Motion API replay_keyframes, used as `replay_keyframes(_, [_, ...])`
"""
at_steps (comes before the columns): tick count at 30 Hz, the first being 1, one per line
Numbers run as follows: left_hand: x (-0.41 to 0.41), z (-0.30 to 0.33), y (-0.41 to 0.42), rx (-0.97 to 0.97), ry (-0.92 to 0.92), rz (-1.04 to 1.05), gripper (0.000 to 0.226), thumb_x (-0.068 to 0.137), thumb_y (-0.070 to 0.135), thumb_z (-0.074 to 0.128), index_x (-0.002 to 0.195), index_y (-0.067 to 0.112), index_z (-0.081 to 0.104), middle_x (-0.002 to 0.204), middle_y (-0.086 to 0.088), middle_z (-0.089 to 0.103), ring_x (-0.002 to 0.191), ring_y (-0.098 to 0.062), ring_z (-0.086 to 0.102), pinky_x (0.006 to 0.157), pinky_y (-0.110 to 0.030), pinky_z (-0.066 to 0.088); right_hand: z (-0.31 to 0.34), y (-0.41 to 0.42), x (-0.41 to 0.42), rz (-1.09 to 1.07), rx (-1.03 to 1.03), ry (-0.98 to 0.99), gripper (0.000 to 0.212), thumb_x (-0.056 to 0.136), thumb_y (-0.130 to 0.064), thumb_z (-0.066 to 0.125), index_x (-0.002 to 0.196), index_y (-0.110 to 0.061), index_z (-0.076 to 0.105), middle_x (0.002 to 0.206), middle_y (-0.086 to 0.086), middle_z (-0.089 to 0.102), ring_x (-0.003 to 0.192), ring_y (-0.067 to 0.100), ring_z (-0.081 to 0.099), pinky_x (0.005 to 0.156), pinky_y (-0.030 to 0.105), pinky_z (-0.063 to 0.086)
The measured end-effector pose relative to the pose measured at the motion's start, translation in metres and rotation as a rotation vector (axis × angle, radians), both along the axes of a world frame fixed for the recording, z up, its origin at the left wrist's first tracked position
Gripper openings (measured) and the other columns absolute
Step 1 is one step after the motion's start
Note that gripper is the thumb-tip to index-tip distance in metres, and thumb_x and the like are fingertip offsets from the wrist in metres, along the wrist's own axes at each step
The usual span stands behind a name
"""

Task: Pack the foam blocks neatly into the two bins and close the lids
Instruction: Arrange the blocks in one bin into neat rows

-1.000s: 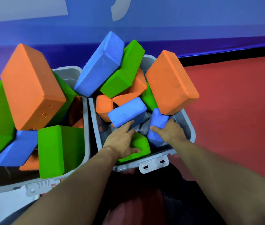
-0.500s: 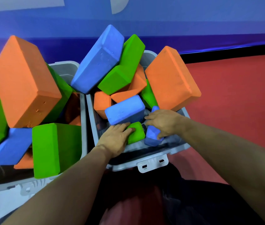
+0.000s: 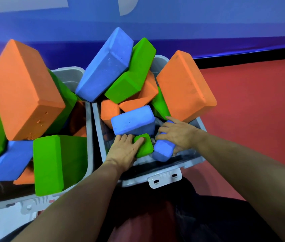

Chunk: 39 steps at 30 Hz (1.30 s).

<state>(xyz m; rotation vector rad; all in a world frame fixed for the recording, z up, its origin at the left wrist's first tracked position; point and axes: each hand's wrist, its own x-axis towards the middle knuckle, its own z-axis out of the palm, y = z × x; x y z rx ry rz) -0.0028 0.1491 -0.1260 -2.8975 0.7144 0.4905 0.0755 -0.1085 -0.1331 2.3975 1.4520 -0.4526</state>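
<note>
Fingers of left hand (image 3: 127,151) lie fairly straight, flat on top of small green block (image 3: 144,145), pressing rather than gripping; fingers (image 3: 164,131) of right hand (image 3: 176,135) spread and draped over small blue block (image 3: 163,151), thumb seems under its side but can't tell if it's a real grip. Progress judgement: early, mostly undone. Right bin (image 3: 188,164) is overfull and messy: big orange block (image 3: 185,86) leans out over the far right rim, big blue block (image 3: 104,65) and long green block (image 3: 131,74) stick up tilted well above the rim, with orange wedge-looking block (image 3: 141,98) under them, blue mid block (image 3: 133,119) just behind the left hand, small orange block (image 3: 109,110) at the left wall. Left bin (image 3: 88,137) equally jumbled: large orange block (image 3: 25,88) tilted high, green block (image 3: 60,163) upright at the near corner, blue block (image 3: 10,161) slanted low, more green at the far left. Nothing sits flat or in rows in either bin. No lids in view, so closing not started; white latch (image 3: 164,179) on right bin's near edge hangs free. Both hands work the near end of the right bin, likely seating the two small blocks low. Left: relay every tall block flat, both bins, then lids. Red floor mat (image 3: 251,110) to the right.
</note>
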Motion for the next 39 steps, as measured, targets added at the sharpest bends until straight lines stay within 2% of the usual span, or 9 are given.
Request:
replay_keyframes(3, [0.000,0.001,0.008,-0.003,0.010,-0.002,0.084,0.086,0.036,0.068,0.155,0.027,0.021,0.135,-0.009,0.046,0.121,-0.030,0.045,0.109,-0.041,0.027,0.005,0.010,-0.003,-0.067,-0.058,0.095,0.090,0.069,-0.072,0.072,0.143,-0.028,0.045,0.129,-0.002,0.050,0.121,0.023,0.052,0.123,0.054,-0.003])
replay_keyframes(9, [0.012,0.001,0.025,-0.047,0.018,0.023,0.083,0.080,0.028,0.068,0.154,0.028,0.029,0.140,-0.007,0.049,0.123,-0.032,0.048,0.104,-0.042,0.025,0.007,0.020,-0.007,-0.109,0.013,0.075,0.089,0.072,-0.078,0.067,0.134,-0.016,0.053,0.123,0.002,0.057,0.112,0.025,0.059,0.122,0.040,0.015])
replay_keyframes(13, [0.013,0.003,0.027,-0.038,0.007,0.034,0.083,0.080,0.029,0.069,0.153,0.029,0.028,0.142,-0.004,0.048,0.124,-0.030,0.048,0.101,-0.041,0.025,0.008,0.027,-0.010,-0.142,-0.005,0.040,0.089,0.073,-0.080,0.064,0.130,-0.011,0.053,0.119,0.005,0.058,0.110,0.026,0.061,0.125,0.039,0.005])
replay_keyframes(16, [0.009,0.001,0.024,-0.030,0.010,0.065,0.090,0.082,0.023,0.066,0.157,0.031,0.017,0.140,-0.002,0.047,0.121,-0.028,0.048,0.096,-0.041,0.029,0.011,0.031,-0.014,-0.152,-0.051,0.012,0.090,0.075,-0.081,0.060,0.131,-0.010,0.053,0.119,0.005,0.059,0.111,0.025,0.061,0.125,0.039,0.000])
replay_keyframes(19, [0.006,-0.001,0.023,-0.033,0.068,0.123,0.102,0.084,0.012,0.063,0.160,0.037,0.000,0.148,-0.002,0.036,0.132,-0.028,0.039,0.108,-0.051,0.031,0.010,0.029,-0.012,-0.193,-0.063,-0.036,0.091,0.079,-0.085,0.049,0.124,-0.006,0.059,0.113,0.007,0.065,0.113,0.024,0.060,0.126,0.039,-0.001])
replay_keyframes(21, [0.005,0.000,0.022,-0.064,0.154,0.159,0.105,0.086,0.003,0.060,0.160,0.042,-0.004,0.155,-0.002,0.026,0.142,-0.029,0.028,0.118,-0.062,0.024,0.009,0.029,-0.012,-0.220,-0.082,-0.059,0.094,0.081,-0.087,0.044,0.122,-0.004,0.060,0.111,0.009,0.066,0.114,0.025,0.061,0.127,0.039,0.001])
replay_keyframes(25, [0.004,-0.002,0.019,-0.074,0.188,0.151,0.106,0.089,-0.002,0.056,0.159,0.045,-0.009,0.162,-0.002,0.016,0.148,-0.030,0.018,0.121,-0.064,0.019,0.011,0.038,-0.015,-0.260,-0.120,-0.087,0.094,0.084,-0.085,0.042,0.131,-0.005,0.054,0.118,0.008,0.065,0.115,0.024,0.060,0.126,0.041,0.000])
replay_keyframes(33, [0.001,0.001,0.009,0.000,0.188,0.120,0.112,0.088,-0.007,0.054,0.158,0.042,-0.016,0.165,-0.004,0.006,0.151,-0.027,0.009,0.121,-0.065,0.016,0.008,0.038,-0.020,-0.267,-0.039,-0.125,0.085,0.082,-0.081,0.053,0.120,-0.005,0.059,0.111,0.007,0.065,0.103,0.026,0.063,0.123,0.045,0.019])
replay_keyframes(39, [0.004,0.002,0.003,0.048,0.138,0.099,0.108,0.087,-0.005,0.055,0.161,0.036,-0.013,0.150,-0.008,0.015,0.138,-0.029,0.022,0.121,-0.060,0.023,0.006,0.041,-0.016,-0.297,-0.066,-0.130,0.086,0.077,-0.084,0.055,0.118,-0.009,0.059,0.111,0.003,0.065,0.101,0.023,0.063,0.119,0.043,0.022])
